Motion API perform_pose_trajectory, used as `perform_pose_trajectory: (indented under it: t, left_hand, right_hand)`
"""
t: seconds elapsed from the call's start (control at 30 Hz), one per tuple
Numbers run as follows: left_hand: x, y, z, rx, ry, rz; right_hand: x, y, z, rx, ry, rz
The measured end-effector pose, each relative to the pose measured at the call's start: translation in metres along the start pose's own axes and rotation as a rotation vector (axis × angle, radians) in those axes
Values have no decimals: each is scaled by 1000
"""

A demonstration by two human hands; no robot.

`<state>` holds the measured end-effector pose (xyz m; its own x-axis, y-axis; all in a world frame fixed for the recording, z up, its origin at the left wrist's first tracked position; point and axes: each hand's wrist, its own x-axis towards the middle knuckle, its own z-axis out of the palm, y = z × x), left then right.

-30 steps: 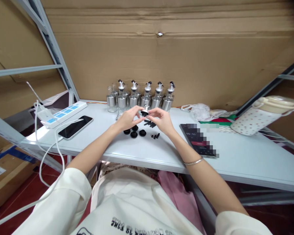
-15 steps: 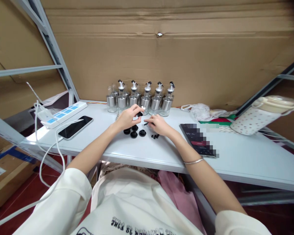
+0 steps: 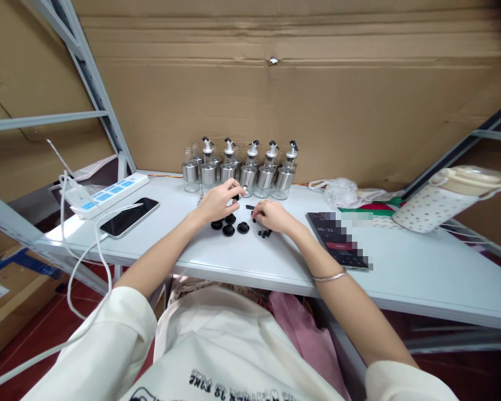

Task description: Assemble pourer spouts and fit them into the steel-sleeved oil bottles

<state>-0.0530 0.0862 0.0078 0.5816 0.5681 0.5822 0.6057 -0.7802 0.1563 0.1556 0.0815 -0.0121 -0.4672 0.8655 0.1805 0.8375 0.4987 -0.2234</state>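
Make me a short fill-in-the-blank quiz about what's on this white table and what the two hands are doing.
1. The left hand holds a small black ____ above the table.
2. The dark phone lies beside a white and ____ power strip.
3. The right hand rests among small black parts, and its wrist wears a thin ____.
4. Behind the hands stands a row of glass and ____ bottles.

Missing words: cap; blue; bracelet; metal

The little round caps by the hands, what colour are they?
Black. The little round caps lie on the white table, seen in the head view.
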Motion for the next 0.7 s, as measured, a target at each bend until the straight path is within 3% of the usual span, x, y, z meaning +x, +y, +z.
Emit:
perform_pose_trajectory:
  t: [0.37,0.53,0.7]
  left_hand:
    - [0,-1,2,-8,-49,4]
    - [0,-4,6,-11,-65,-63]
    - [-1,-5,7,-47,-85,-60]
  right_hand:
    - [-6,-14,-10,-97,-57,168]
    - [-6,-20,-13,-129,-117,302]
    - [-3,-16,-7,-119,-117,317]
